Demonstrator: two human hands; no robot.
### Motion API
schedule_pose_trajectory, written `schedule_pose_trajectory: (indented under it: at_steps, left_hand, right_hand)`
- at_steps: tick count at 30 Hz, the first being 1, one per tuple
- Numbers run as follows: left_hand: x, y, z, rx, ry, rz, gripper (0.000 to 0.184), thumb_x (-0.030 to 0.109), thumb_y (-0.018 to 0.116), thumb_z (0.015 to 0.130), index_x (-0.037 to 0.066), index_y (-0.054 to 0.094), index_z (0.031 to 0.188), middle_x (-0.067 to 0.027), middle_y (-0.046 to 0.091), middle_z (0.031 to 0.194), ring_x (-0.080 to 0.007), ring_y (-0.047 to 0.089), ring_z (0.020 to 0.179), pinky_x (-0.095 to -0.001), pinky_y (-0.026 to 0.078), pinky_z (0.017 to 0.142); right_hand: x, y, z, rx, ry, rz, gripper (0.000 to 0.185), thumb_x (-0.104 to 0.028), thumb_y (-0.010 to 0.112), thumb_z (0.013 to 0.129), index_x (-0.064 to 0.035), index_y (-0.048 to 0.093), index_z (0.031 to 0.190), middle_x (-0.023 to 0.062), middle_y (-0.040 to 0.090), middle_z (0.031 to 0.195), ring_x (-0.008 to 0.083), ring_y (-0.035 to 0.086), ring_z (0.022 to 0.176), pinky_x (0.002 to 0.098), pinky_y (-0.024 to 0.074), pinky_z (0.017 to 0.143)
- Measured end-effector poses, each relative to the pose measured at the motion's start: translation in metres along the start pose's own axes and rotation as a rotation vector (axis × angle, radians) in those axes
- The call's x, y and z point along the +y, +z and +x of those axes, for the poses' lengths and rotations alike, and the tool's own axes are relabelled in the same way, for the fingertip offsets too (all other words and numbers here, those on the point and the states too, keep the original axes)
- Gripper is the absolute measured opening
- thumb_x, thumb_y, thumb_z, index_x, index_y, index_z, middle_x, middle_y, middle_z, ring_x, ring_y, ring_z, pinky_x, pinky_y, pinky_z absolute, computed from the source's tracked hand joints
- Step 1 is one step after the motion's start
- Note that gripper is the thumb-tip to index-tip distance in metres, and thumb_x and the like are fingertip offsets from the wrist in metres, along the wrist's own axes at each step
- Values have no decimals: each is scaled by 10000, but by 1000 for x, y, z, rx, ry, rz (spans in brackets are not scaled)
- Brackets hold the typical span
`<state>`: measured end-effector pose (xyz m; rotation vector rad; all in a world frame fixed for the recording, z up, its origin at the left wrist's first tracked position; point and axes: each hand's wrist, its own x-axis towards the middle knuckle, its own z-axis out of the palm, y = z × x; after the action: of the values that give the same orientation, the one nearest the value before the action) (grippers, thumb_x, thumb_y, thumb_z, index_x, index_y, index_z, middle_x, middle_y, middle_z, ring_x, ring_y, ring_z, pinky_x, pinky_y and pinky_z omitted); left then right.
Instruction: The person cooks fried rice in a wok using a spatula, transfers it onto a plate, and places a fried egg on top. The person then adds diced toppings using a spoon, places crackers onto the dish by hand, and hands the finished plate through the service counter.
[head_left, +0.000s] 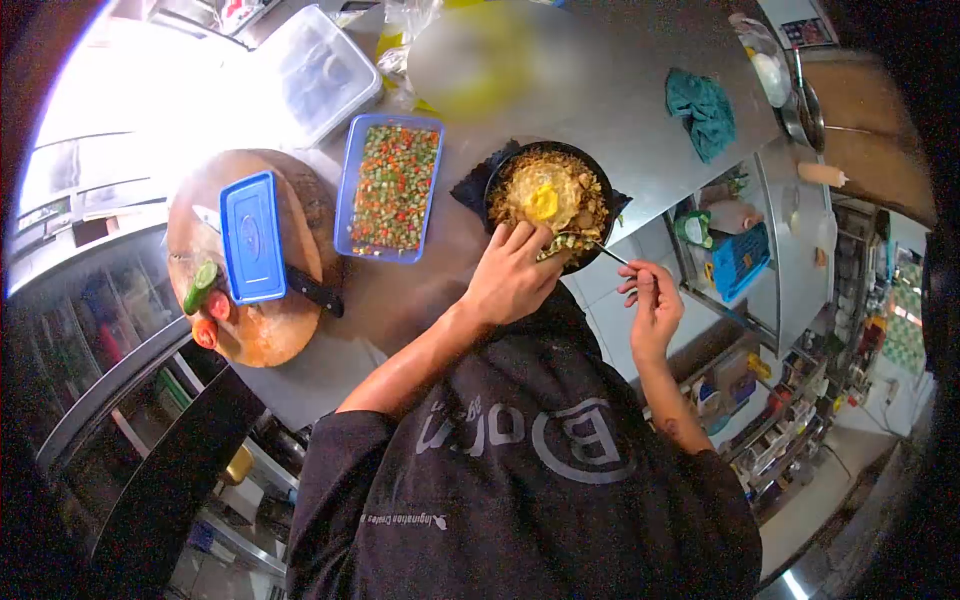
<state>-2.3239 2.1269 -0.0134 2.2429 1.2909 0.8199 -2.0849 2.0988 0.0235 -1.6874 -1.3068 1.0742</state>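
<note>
A black bowl (606, 204) holds fried rice topped with a fried egg (541, 201) with a yellow yolk. My left hand (515, 268) reaches over the near side of the bowl, fingers bent together with their tips down at the food; what is in them, if anything, is hidden. From the right, my right hand (652, 308) grips the handle of a metal spoon (613, 255), whose head lies over the near right of the rice by chopped green vegetables. Under the bowl, corners of a dark cloth (476, 181) stick out.
Left of the bowl stands a blue-rimmed container (437, 190) of diced vegetables. A round wooden board (262, 345) carries a blue lid (253, 235), a black-handled knife (315, 291), cucumber and tomato pieces. Farther back are a clear bin (322, 80) and a teal cloth (702, 112).
</note>
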Motion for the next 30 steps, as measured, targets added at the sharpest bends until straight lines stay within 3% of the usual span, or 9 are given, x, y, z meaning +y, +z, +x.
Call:
schedule_pose_trajectory:
  at_steps: [6, 12, 16, 17, 18, 19, 23, 26, 30]
  left_hand:
    - [-1, -12, -14, 69, -38, -63, 302, 183, 765, 786, 128, 721, 1080, -80, 568, 1001, -266, 538, 919, -398, 445, 794]
    - [1, -113, -52, 633, -414, 218, 330, 121, 787, 741, 31, 691, 1044, -149, 630, 984, -319, 591, 937, -426, 470, 834]
    - [-30, -185, -90, 717, -751, 646, 546, 243, 777, 786, 10, 578, 1238, -212, 588, 1128, -388, 534, 1084, -490, 393, 970]
    - [-44, -192, -102, 671, -862, 714, 729, 401, 780, 780, 11, 505, 1331, -231, 555, 1251, -409, 506, 1180, -540, 355, 1031]
    - [-57, -196, -111, 685, -874, 719, 729, 401, 780, 780, 11, 505, 1331, -231, 555, 1251, -409, 506, 1180, -540, 355, 1031]
    - [-69, -199, -118, 580, -1035, 818, 835, 474, 785, 752, 6, 475, 1371, -234, 535, 1301, -410, 481, 1233, -566, 332, 1057]
    - [-101, -205, -136, 327, -1231, 817, 1138, 646, 792, 663, 5, 351, 1494, -241, 445, 1447, -416, 391, 1364, -640, 274, 1101]
    - [-114, -203, -142, 245, -1282, 722, 1209, 632, 819, 634, 25, 286, 1534, -238, 412, 1465, -427, 366, 1374, -642, 277, 1096]
    - [-125, -201, -150, 356, -1256, 728, 1212, 586, 851, 603, 41, 279, 1522, -234, 415, 1435, -433, 366, 1365, -634, 290, 1082]
  right_hand:
    - [-2, -9, 11, 57, 191, 217, 269, -260, 515, 1065, -38, 641, 1151, 63, 702, 961, 97, 617, 738, 232, 450, 603]
    - [-72, 32, 42, -104, 209, 413, 288, -287, 526, 1062, -42, 634, 1167, 61, 698, 969, 89, 605, 754, 226, 430, 604]
    - [-117, 105, 55, -234, -58, 286, 234, -223, 518, 1066, -45, 665, 1106, 88, 713, 1031, 113, 653, 803, 234, 499, 660]
    - [-95, 134, 62, -375, -306, 493, 157, -67, 552, 1007, -39, 681, 1092, 99, 719, 1052, 169, 688, 876, 280, 544, 773]
    - [-102, 145, 72, -517, -685, -51, 295, 82, 581, 857, -31, 685, 1109, 124, 719, 1072, 244, 706, 953, 336, 546, 859]
    - [-93, 163, 76, -568, -896, -82, 428, 122, 579, 737, -28, 684, 1125, 135, 713, 1088, 292, 700, 969, 375, 538, 874]
    - [-102, 184, 76, -501, -1104, -163, 385, 118, 603, 742, -43, 700, 1078, 124, 724, 1071, 304, 701, 955, 394, 543, 844]
    - [-91, 193, 80, -441, -921, -86, 274, 64, 634, 840, -50, 700, 1081, 115, 738, 1015, 266, 713, 919, 355, 546, 791]
    - [-94, 188, 82, -367, -212, 211, 179, -170, 586, 1032, -37, 694, 1085, 77, 747, 979, 105, 672, 785, 237, 513, 684]
